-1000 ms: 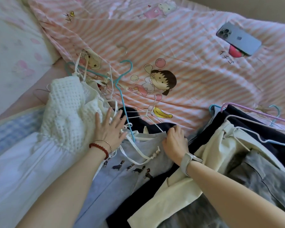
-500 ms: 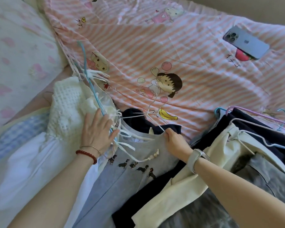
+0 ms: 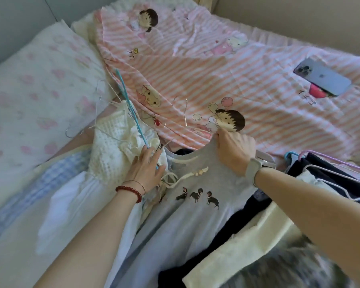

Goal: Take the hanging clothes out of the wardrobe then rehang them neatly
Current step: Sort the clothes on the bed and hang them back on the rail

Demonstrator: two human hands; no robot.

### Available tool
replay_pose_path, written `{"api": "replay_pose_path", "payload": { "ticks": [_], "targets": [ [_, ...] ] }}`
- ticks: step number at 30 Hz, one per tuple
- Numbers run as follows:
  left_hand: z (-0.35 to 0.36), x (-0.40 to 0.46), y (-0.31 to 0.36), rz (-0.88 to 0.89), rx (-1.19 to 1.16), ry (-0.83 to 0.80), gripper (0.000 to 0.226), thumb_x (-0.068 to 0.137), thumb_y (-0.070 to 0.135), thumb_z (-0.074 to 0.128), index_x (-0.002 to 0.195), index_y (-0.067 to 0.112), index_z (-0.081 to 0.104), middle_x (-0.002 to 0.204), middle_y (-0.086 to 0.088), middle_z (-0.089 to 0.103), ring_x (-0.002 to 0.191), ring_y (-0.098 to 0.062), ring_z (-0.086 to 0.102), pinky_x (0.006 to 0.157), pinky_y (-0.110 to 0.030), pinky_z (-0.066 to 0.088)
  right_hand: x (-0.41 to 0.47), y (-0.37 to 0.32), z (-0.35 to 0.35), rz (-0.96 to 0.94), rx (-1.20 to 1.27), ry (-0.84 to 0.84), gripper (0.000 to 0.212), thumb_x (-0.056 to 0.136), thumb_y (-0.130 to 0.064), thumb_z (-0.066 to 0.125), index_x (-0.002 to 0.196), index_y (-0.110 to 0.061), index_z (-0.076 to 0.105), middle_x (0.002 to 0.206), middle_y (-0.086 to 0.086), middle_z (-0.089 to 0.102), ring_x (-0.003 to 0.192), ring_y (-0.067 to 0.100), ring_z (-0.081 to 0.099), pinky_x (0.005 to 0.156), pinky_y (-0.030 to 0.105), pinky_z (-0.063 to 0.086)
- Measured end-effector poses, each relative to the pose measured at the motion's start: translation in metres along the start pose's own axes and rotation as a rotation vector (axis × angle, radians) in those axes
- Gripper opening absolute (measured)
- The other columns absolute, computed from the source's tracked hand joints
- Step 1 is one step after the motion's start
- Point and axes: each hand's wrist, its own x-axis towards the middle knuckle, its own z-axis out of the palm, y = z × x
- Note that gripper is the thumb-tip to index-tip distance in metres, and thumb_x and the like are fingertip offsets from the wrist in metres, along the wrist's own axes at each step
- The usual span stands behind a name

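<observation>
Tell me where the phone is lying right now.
In the head view the phone lies camera side up at the upper right, on the pink striped blanket, partly over a red printed patch and far beyond the right hand.

A pink and white striped blanket with cartoon children on it covers most of the bed. A blue smartphone lies face down on the blanket at the right, with its camera lenses at the left end. It rests partly on a round pink and red picture printed on the blanket. At the left lies a white pillow with pale pink shapes. A plain light wall runs behind the bed.
</observation>
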Motion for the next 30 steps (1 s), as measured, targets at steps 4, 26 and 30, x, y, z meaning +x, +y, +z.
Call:
{"api": "replay_pose_path", "payload": {
  "ticks": [4,26,30],
  "targets": [
    [-0.007,-0.011,0.008,-0.120,0.030,-0.102,0.055,0.099,0.041,0.024,0.148,0.026,0.004,0.156,0.003,-0.011,0.142,-0.025,-0.013,0.115,-0.048,0.007,0.013,0.025,-0.059,0.094,-0.062,0.099,0.020,0.093,-0.013,0.036,0.104,-0.009,0.052,0.071,0.004,0.050,0.066,0.025,0.044,0.060,0.030,0.029],
    [-0.253,-0.226,0.162,-0.056,-0.375,0.889,0.055,0.096,0.034,0.034,0.146,0.014,0.019,0.154,-0.008,0.015,0.143,-0.023,0.009,0.114,-0.032,0.010,-0.197,0.007,-0.252,-0.350,0.393,0.566,0.027,0.094,-0.029,0.044,0.080,-0.016,0.063,0.054,-0.001,0.053,0.050,0.024,0.054,0.045,0.028,0.035],
    [-0.226,-0.328,0.182,-0.168,-0.420,0.973,0.052,0.092,0.037,0.031,0.139,0.016,0.037,0.145,0.000,0.036,0.139,-0.022,0.023,0.114,-0.043,0.017,-0.272,-0.003,-0.257,-0.588,0.396,0.553,0.025,0.084,-0.030,0.046,0.067,-0.019,0.060,0.039,-0.002,0.046,0.035,0.025,0.047,0.037,0.019,0.024]
  ]
}}
